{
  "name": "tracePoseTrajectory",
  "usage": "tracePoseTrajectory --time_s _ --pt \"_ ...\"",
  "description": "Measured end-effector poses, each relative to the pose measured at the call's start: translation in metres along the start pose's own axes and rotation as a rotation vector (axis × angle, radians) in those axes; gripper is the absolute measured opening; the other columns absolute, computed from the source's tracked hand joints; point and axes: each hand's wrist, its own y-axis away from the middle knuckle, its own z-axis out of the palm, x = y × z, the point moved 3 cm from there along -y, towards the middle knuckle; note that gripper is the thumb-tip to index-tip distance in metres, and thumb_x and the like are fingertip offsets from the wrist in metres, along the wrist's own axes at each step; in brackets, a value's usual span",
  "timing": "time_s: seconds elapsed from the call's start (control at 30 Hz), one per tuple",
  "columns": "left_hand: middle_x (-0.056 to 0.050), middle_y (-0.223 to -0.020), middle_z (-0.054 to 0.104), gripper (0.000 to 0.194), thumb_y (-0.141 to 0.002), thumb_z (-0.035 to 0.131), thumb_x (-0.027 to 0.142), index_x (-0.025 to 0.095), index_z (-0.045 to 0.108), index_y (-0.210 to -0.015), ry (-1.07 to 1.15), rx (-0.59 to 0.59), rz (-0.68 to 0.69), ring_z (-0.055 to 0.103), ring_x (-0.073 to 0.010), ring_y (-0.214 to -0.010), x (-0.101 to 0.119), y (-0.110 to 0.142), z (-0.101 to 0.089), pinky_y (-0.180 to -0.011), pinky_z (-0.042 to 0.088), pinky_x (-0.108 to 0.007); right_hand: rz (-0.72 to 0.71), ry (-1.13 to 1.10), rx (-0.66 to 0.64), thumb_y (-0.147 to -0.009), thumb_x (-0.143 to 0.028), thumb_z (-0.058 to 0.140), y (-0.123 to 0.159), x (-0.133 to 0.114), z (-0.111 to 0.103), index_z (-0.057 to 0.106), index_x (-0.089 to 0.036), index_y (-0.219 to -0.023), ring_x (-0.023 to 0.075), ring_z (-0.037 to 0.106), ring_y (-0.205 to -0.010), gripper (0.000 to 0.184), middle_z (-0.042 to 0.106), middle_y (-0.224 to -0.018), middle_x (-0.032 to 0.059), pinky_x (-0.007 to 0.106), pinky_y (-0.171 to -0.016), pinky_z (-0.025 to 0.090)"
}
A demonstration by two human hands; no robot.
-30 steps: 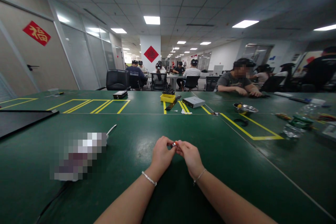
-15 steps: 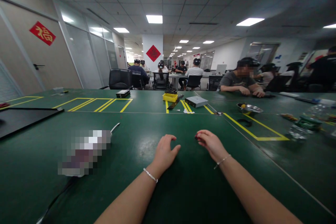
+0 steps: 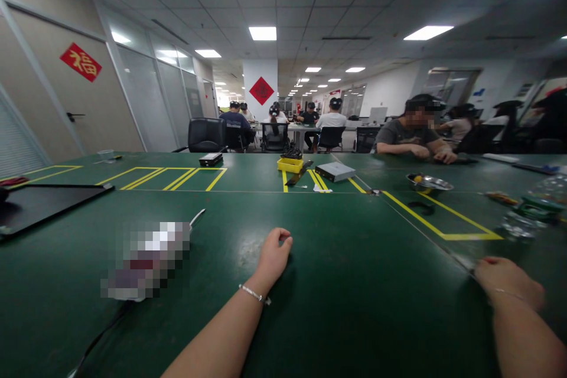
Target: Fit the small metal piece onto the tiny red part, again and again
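Over the middle of the green table (image 3: 354, 283) my left hand (image 3: 273, 255) rests with loosely curled fingers. A small gap separates its thumb from the fingertips, and I see nothing in it. My right hand (image 3: 507, 280) is far to the right, beyond the table seam and slightly blurred. Its fingers are folded under, so whatever they hold, if anything, is hidden. A water bottle (image 3: 538, 204) lies beyond that hand. On the left, nearer my left hand, a pixelated object (image 3: 153, 260) has a white tip and a dark cable.
Farther back are a yellow bin (image 3: 290, 165), a grey metal box (image 3: 335, 172), a black box (image 3: 211, 159) and a metal dish (image 3: 429, 182). A black tray (image 3: 53, 207) sits at left. Yellow tape (image 3: 472, 237) marks the table. Another person (image 3: 411, 136) sits across at the right.
My right hand has swung from the table's middle to the far right; earlier it pinched a small dark-red thing. My left hand's fingers have drawn closer together.
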Motion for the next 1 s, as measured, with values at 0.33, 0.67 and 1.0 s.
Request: tracePoseTrajectory --time_s 0.33,0.67,1.0 --pt "-0.003 -0.085 0.061 0.016 -0.074 0.042 0.026 0.018 0.055 -0.081 0.103 -0.053 -0.058 0.055 -0.0143 -0.081 0.002 0.0 0.001 -0.074 0.04 -0.027 -0.029 0.172 0.267 -0.07 -0.035 0.035 0.022 -0.041 -0.011 0.055 -0.012 -0.103 0.0403 0.033 -0.107 0.044 0.043 -0.109 0.0277 0.056 -0.073 0.029" --pt "-0.005 -0.128 0.04 0.046 -0.079 0.038 0.037 0.023 0.036 -0.122 -0.064 -0.392 0.229 0.036 -0.0166 -0.116 0.013 0.016 0.011 -0.097 0.027 -0.033 -1.154 0.103 -0.371 -0.08 -0.043 0.027 0.237 -0.228 0.054 0.031 -0.022 -0.127 0.0227 0.018 -0.122 0.052 0.028 -0.133 0.0044 0.043 -0.096 0.02" --pt "-0.006 -0.127 0.041 0.049 -0.079 0.034 0.044 0.022 0.037 -0.122 -0.057 -0.431 0.151 0.038 -0.0186 -0.115 0.019 0.019 0.005 -0.096 0.027 -0.033 -0.783 0.264 -0.14 -0.076 -0.038 0.036 0.149 -0.192 0.02 0.05 -0.015 -0.109 0.0264 0.045 -0.099 0.042 0.051 -0.105 0.0155 0.041 -0.079 0.036"
